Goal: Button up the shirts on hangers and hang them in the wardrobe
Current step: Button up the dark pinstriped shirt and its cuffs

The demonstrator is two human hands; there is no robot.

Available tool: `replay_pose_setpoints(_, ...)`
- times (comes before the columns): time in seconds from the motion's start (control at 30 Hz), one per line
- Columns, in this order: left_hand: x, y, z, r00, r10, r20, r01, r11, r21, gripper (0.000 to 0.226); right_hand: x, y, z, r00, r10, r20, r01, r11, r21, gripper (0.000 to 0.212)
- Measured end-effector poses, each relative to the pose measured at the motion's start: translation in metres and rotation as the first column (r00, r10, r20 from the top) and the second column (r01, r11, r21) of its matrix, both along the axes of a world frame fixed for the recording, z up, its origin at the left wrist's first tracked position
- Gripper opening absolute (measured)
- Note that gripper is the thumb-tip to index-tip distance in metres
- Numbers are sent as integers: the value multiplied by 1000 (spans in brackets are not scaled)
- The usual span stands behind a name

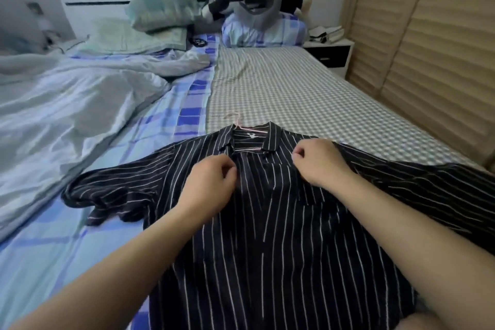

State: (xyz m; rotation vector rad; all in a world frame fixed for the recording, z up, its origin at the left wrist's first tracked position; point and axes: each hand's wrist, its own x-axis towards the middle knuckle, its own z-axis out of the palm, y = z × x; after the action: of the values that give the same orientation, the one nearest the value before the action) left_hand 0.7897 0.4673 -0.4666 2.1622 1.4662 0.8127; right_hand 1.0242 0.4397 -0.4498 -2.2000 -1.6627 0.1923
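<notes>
Pinched between thumb and forefinger of our left hand is the shirt's front edge, just below the collar and on the placket line; the remaining fingers are curled under. We cannot make out a button or buttonhole under those fingertips.

Taking the collar as our reference, the shirt lies flat on the bed, front up, its long axis running from the collar straight back toward us. One sleeve spreads left of the collar, the other right. The pink hanger sits inside the neck, its hook pointing away from us beyond the collar onto the checked sheet.

Right of the collar, our right hand is curled on the shoulder area, thumb and forefinger close together; whether they nip cloth or merely rest on it we cannot tell. It lies clear of the placket, apart from the left hand.

Our judgement: the top of the front is the point in hand, and the left hand is the nearer to it. The right hand must come in toward the centre line to meet the left. Fastening would then proceed from the collar down the axis toward us.

Further right of the collar, beyond the bed's edge, stand the slatted wardrobe doors.
</notes>
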Motion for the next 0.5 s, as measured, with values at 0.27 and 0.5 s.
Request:
replay_pose_setpoints(0.27, 24, 100, -61, 971, 237, 32, -226, 952, -209, 18, -50, 62, -65, 987, -107, -123, 109, 994, 13, 36)
replay_pose_setpoints(0.5, 24, 102, -93, 971, 178, 158, -164, 982, -94, 40, -55, 73, -85, 986, -156, -54, 162, 975, 154, 51)
